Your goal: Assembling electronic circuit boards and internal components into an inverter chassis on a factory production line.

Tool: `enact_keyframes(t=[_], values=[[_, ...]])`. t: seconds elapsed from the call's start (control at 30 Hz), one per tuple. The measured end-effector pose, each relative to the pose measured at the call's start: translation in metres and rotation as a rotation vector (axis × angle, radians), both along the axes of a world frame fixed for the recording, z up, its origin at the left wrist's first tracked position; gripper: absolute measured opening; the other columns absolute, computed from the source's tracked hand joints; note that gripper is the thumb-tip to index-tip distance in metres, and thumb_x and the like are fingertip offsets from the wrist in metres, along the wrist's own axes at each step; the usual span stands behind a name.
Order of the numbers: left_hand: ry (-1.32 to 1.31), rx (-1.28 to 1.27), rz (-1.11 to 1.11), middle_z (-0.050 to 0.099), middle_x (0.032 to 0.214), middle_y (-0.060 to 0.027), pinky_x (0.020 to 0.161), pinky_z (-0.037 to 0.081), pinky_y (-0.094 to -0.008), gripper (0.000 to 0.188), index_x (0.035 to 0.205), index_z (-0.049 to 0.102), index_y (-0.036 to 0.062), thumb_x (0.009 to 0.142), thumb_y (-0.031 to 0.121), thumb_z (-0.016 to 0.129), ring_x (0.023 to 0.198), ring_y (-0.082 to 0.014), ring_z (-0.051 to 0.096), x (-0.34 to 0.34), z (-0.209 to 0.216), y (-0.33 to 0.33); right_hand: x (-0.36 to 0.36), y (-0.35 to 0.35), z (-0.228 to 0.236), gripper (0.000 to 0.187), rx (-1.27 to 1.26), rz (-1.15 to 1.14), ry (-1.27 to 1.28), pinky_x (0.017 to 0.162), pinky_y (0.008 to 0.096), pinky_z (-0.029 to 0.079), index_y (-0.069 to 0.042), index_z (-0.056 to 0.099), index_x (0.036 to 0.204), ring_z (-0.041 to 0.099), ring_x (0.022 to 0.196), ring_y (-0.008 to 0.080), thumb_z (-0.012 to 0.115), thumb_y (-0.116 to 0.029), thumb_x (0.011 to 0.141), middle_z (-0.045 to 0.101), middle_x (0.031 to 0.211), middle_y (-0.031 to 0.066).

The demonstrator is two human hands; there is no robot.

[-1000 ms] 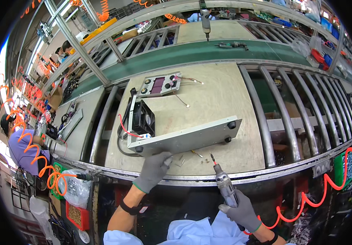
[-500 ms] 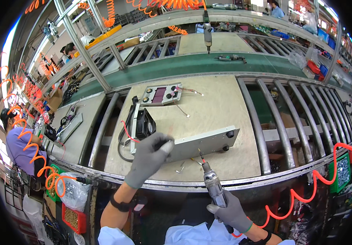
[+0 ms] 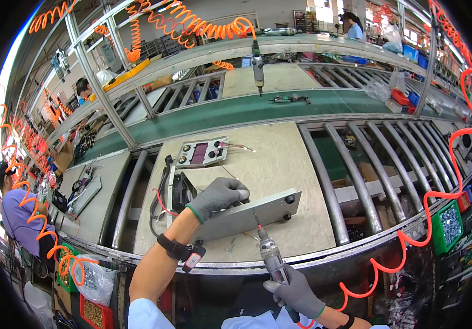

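Observation:
My gloved left hand [image 3: 219, 198] is at the top edge of a grey metal panel [image 3: 247, 215] with small holes and black feet. Its fingers are bent together, and whatever lies in them is hidden. In my gloved right hand [image 3: 297, 293] is a pneumatic screwdriver [image 3: 271, 256], gripped by its body. The driver's bit points up in front of the panel's face; I cannot tell whether it touches. A black fan [image 3: 183, 192] stands behind the panel's left part. Small loose metal pieces [image 3: 231, 244] lie on the board [image 3: 285, 148] in front of the panel.
A framed module [image 3: 200, 153] with wires lies farther back on the board. Metal rollers [image 3: 356, 181] run to the right. An orange coiled hose [image 3: 381, 268] curves along my right side. Bins of small parts [image 3: 96, 313] hang at the front. Another person [image 3: 23, 216] sits at left.
My left hand has moved away from me and to the right, over the panel's top edge. The view has tilted up and turned slightly right. My right hand keeps hold of the screwdriver.

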State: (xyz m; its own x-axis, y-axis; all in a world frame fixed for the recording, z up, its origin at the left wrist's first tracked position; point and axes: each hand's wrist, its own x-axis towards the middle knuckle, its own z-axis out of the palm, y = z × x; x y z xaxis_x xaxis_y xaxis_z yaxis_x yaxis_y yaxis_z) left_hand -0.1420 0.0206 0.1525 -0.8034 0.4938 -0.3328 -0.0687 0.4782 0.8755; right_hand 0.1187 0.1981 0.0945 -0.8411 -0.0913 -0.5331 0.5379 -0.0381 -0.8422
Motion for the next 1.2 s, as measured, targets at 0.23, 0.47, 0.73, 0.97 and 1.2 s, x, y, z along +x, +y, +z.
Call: enact_keyframes(t=[0.23, 0.47, 0.73, 0.97, 1.2], values=[[-0.033, 0.049, -0.111, 0.067, 0.086, 0.0002, 0.07, 0.047, -0.0231, 0.02, 0.099, 0.073, 0.0002, 0.092, 0.019, 0.07, 0.076, -0.006, 0.057, -0.005, -0.017, 0.001, 0.0, 0.001, 0.001, 0.045, 0.009, -0.012, -0.017, 0.049, 0.0258, 0.048, -0.002, 0.053, 0.112, 0.055, 0.054, 0.0086, 0.076, -0.03, 0.087, 0.057, 0.072, 0.0032], [-0.037, 0.048, -0.149, 0.069, 0.089, -0.0014, 0.072, 0.049, -0.024, 0.02, 0.1, 0.073, -0.0006, 0.091, 0.018, 0.07, 0.079, -0.0071, 0.058, -0.008, -0.02, 0.001, -0.002, -0.003, 0.006, 0.044, 0.009, -0.01, 0.0, 0.049, 0.0256, 0.048, -0.002, 0.053, 0.111, 0.055, 0.054, 0.0081, 0.077, -0.03, 0.087, 0.057, 0.072, 0.0032], [-0.059, -0.007, -0.2, 0.07, 0.09, -0.0023, 0.073, 0.049, -0.0251, 0.023, 0.102, 0.074, 0.0008, 0.091, 0.02, 0.072, 0.08, -0.0086, 0.06, -0.011, -0.016, 0.007, -0.001, -0.005, 0.002, 0.035, -0.168, -0.037, -0.128, 0.047, 0.0256, 0.045, -0.003, 0.054, 0.105, 0.057, 0.055, 0.0115, 0.072, -0.029, 0.09, 0.058, 0.072, 0.0056], [-0.058, -0.081, -0.231, 0.071, 0.091, -0.0029, 0.073, 0.049, -0.0251, 0.025, 0.104, 0.074, 0.0007, 0.089, 0.02, 0.073, 0.079, -0.0092, 0.06, -0.011, -0.011, 0.012, 0.009, -0.009, 0.02, 0.026, -0.235, -0.078, 0.028, 0.039, 0.023, 0.041, -0.01, 0.054, 0.094, 0.049, 0.042, 0.0086, 0.058, -0.036, 0.097, 0.053, 0.061, 0.0], [-0.106, 0.001, -0.234, 0.07, 0.09, -0.002, 0.073, 0.049, -0.0246, 0.022, 0.104, 0.073, 0.0002, 0.091, 0.018, 0.071, 0.079, -0.0087, 0.06, -0.011, -0.013, 0.013, 0.009, -0.008, 0.021, 0.022, -0.306, -0.109, 0.036, 0.04, 0.0219, 0.04, -0.01, 0.054, 0.096, 0.049, 0.044, 0.0081, 0.06, -0.032, 0.097, 0.053, 0.064, 0.0001]])
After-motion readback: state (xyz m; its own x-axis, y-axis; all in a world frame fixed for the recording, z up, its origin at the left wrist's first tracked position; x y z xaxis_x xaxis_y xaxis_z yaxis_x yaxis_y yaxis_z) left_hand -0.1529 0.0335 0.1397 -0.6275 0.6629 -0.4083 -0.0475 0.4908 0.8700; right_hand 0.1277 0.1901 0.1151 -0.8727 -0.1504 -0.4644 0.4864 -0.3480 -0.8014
